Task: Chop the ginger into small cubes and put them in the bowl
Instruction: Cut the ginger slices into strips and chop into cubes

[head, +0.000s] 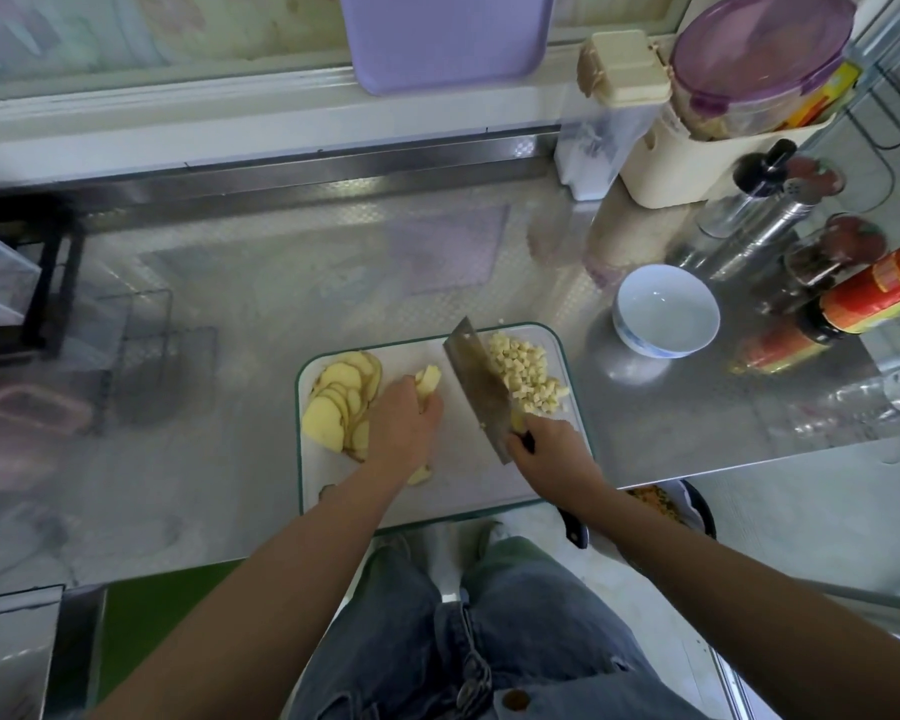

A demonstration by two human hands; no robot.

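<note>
I saw the cutting board (pixel 468 485), white with a green rim, lying at the near edge of the steel counter (pixel 261 283), and I placed everything else from it. On the board's left part lay a fanned pile of ginger slices (pixel 333 402), overlapping one another. The left hand (pixel 404 428) was over the middle of the board, with its fingers curled round a small stack of slices (pixel 429 383) held on edge. I could not tell how many slices the stack held.

The right hand (pixel 546 449) was over the board's near right part, clamped on the dark handle of a cleaver (pixel 476 376). The blade ran slantwise toward the board's far edge, between the held stack and the ginger cubes (pixel 523 374), and its flat side lay against the heap. I could not tell whether its edge met the board. The cubes lay heaped toward the board's far right corner, with a few loose ones at the fringe. The two hands were apart, with the blade between them.

The bowl (pixel 666 309), white with a blue mark low on its wall, stood on the counter just beyond the board's far right corner, not touching it. Farther right of the board were a sauce bottle (pixel 876 296) with a red label and a steel shaker (pixel 749 215). A purple tray (pixel 442 39) leaned upright well beyond the board's far edge.
</note>
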